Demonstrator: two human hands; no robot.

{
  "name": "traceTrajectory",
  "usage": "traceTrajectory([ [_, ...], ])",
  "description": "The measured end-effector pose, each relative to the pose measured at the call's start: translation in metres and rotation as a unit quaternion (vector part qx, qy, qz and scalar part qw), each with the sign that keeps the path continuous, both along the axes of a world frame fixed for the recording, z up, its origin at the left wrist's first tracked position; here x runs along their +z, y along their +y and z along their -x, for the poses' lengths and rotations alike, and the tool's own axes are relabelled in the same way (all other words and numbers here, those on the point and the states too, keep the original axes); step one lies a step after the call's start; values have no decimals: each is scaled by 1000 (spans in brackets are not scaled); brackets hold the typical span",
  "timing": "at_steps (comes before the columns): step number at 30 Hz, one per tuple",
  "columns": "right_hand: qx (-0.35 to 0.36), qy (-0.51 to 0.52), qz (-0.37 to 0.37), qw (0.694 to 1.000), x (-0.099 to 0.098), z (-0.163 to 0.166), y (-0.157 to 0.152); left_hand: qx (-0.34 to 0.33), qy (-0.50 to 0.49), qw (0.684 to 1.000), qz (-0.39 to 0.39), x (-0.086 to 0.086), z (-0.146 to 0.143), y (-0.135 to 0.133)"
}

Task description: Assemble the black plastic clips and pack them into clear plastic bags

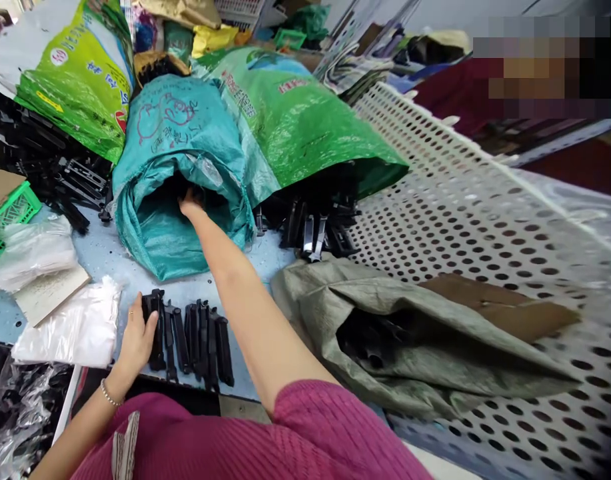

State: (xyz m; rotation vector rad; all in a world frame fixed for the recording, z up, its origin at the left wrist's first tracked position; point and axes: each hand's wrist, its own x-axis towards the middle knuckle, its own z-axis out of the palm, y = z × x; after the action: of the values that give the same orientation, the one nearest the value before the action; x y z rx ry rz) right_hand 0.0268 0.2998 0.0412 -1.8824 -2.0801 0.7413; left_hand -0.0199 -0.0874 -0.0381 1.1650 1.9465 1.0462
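My right arm reaches forward into the mouth of a teal woven sack [180, 120]. Just inside the opening is my right hand [190, 202], its fingers mostly lost in the shadow, so what they touch is hidden. My left hand [138, 333] rests on the table with thumb and fingers apart, against the left end of a row of black plastic parts [201, 343]. These long, narrow parts lie side by side near the table's front edge. Several stand close together, with a small gap in the row.
Green sack [315, 127] spills black parts [318, 233] on the right. A yellow-green sack [80, 80] lies left over more black parts [60, 167]. Clear plastic bags [70, 323] sit left of my hand. A grey sack [325, 293] lies by a perforated white panel [435, 187].
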Motion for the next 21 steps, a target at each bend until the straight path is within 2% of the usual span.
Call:
traceTrajectory([
  [4,29,51,-19,998,-4,-8,0,-33,169,985,-26,3,4,4],
  [6,51,75,-33,995,-7,-21,-19,-39,185,981,-43,9,14,7],
  [7,67,97,-36,992,-8,-30,-35,-38,162,984,-58,14,19,10],
  [9,111,167,-37,979,-11,-51,-81,-23,55,994,-89,26,27,21],
  [11,181,257,-30,949,-11,-74,-141,8,-137,986,-93,41,31,39],
  [13,279,308,-44,908,-8,-92,-201,22,-362,931,-34,56,30,59],
  [15,388,326,-75,859,-2,-103,-250,14,-502,864,43,66,27,74],
  [16,427,326,-92,838,1,-106,-268,1,-529,846,66,70,24,77],
  [18,474,317,-126,812,5,-107,-290,-27,-534,842,68,75,21,75],
  [21,503,308,-172,789,11,-106,-300,-57,-546,835,36,82,21,57],
])
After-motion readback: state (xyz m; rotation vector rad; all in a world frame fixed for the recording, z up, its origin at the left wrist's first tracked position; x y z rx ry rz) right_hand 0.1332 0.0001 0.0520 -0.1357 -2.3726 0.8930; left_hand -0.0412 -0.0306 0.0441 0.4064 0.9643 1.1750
